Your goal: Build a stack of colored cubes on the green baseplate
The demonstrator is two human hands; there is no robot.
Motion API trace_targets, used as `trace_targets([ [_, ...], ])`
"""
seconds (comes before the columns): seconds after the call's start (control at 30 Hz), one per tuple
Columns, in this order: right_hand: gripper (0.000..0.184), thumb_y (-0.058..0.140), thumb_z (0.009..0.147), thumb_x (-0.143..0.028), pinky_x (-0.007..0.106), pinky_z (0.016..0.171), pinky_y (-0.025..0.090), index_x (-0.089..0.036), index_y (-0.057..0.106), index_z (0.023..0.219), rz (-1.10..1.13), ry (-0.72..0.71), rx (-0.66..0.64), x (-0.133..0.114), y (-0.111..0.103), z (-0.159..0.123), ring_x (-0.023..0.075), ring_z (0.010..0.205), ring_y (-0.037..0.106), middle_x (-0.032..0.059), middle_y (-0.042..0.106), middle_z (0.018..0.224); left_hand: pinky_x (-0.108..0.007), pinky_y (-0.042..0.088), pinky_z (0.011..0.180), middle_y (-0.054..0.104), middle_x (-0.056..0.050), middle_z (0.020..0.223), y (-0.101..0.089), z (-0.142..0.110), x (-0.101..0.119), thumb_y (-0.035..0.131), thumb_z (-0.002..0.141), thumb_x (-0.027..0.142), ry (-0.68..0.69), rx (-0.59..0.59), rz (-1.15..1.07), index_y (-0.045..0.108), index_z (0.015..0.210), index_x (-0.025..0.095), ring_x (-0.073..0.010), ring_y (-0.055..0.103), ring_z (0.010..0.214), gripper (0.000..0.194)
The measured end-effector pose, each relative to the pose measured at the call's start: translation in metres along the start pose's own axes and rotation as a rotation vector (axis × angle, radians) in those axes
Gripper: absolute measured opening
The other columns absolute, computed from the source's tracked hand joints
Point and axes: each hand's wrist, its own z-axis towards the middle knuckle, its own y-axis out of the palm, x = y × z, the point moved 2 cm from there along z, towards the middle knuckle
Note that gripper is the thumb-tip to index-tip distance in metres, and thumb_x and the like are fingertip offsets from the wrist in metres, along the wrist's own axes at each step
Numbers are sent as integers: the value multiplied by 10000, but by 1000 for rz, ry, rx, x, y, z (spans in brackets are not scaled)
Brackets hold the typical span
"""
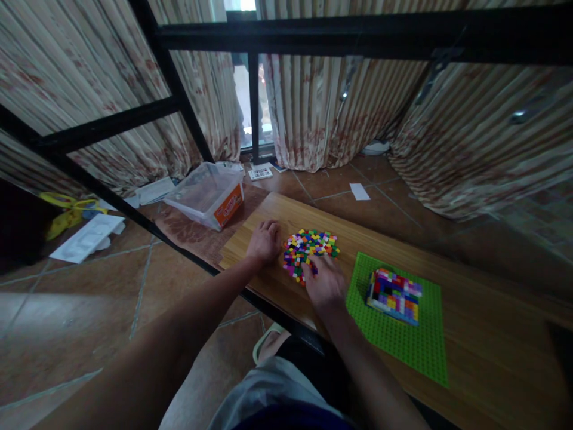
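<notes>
A pile of small building bricks (299, 248) in many colours lies on the wooden tabletop. My left hand (264, 242) rests on the wood just left of the pile. Its fingers are curled in, and their undersides are hidden. Over the pile's right side is my right hand (326, 280), with thumb and forefinger a little apart, reaching down among the bricks. Right of it lies a green studded baseplate (403, 346). On that plate stands a multicoloured brick structure (396, 295) with walls and a dark opening in its top.
A clear plastic box (197, 194) with an orange label stands beyond the table's left end. Black metal bars (313, 42) cross above and to the left. On the tiled floor are a white moulded tray (89, 236) and a white paper (359, 192). Striped curtains hang behind.
</notes>
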Motion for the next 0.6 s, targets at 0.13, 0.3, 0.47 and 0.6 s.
trace_targets([
  [0.13, 278, 599, 897, -442, 351, 832, 402, -177, 685, 882, -157, 23, -70, -17, 11, 13, 250, 933, 569, 108, 680, 928, -427, 481, 1010, 648, -128, 1181, 1, 0, -1, 502, 862, 129, -5, 2, 0, 648, 1065, 141, -270, 566, 1097, 250],
  [0.3, 172, 573, 916, -307, 351, 822, 400, -182, 675, 854, -170, 5, -73, -19, 19, 14, 241, 892, 572, 104, 684, 904, -419, 481, 1014, 650, -132, 1172, -1, 0, 0, 499, 858, 120, -2, -3, 0, 646, 1070, 133, -267, 568, 1092, 258],
  [0.47, 155, 523, 919, -250, 330, 795, 437, -193, 652, 855, 132, 32, -54, -8, 10, 8, 221, 867, 611, 80, 690, 887, -421, 477, 1018, 644, -129, 1183, -1, 0, 1, 505, 861, 125, -8, -18, -2, 644, 1065, 140, -266, 569, 1098, 248],
  [0.6, 203, 536, 906, -373, 308, 719, 478, -199, 639, 921, 512, 218, -45, 7, -3, -6, 196, 771, 658, 52, 705, 847, -417, 480, 1015, 641, -128, 1187, 0, 0, 0, 506, 863, 123, -16, -21, -3, 643, 1073, 147, -261, 572, 1100, 252],
])
